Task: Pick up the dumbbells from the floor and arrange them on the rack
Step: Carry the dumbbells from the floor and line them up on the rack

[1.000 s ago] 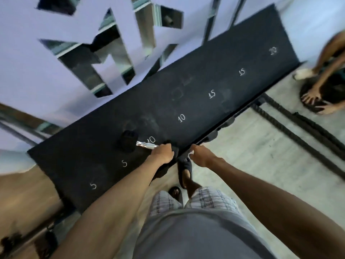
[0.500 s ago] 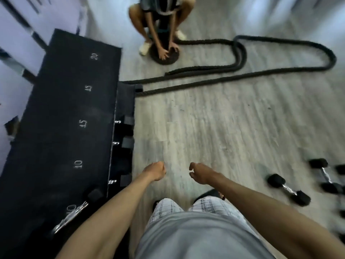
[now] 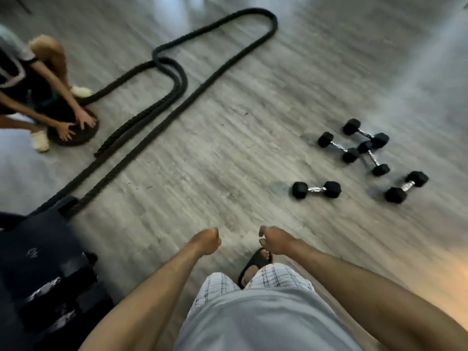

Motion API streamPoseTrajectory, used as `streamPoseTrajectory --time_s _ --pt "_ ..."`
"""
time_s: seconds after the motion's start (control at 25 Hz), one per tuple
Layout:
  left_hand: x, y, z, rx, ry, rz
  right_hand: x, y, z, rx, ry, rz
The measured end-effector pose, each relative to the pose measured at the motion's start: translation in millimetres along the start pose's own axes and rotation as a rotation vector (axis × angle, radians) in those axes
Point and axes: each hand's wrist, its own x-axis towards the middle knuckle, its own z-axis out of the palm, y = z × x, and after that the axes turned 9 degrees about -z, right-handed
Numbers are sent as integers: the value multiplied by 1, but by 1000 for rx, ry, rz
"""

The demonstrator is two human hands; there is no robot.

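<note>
Several black hex dumbbells with chrome handles lie on the grey floor at the right: the nearest dumbbell (image 3: pixel 316 190), a second dumbbell (image 3: pixel 406 187) to its right, and a crossed cluster of dumbbells (image 3: pixel 354 145) farther off. The black rack (image 3: pixel 38 272) fills the lower left corner, blurred. My left hand (image 3: pixel 206 241) and my right hand (image 3: pixel 274 240) hang in front of me over the floor, fingers loosely curled, holding nothing. Both are well short of the dumbbells.
A thick black battle rope (image 3: pixel 177 79) loops across the floor from the rack's end. At the far left a crouching person presses both hands on a black weight plate (image 3: pixel 76 134). My sandalled foot (image 3: pixel 255 264) shows below my hands.
My left hand has let go of the dumbbell on the rack. My view has swung right from the rack to the floor, bringing the dumbbells there into view.
</note>
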Motion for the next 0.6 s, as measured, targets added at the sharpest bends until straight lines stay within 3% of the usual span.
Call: streamPoseTrajectory --time_s 0.4,0.6 --pt "102 249 -72 286 -41 297 -15 145 -102 323 274 261" --pt "159 350 -95 366 -100 377 4 209 -155 463 310 373"
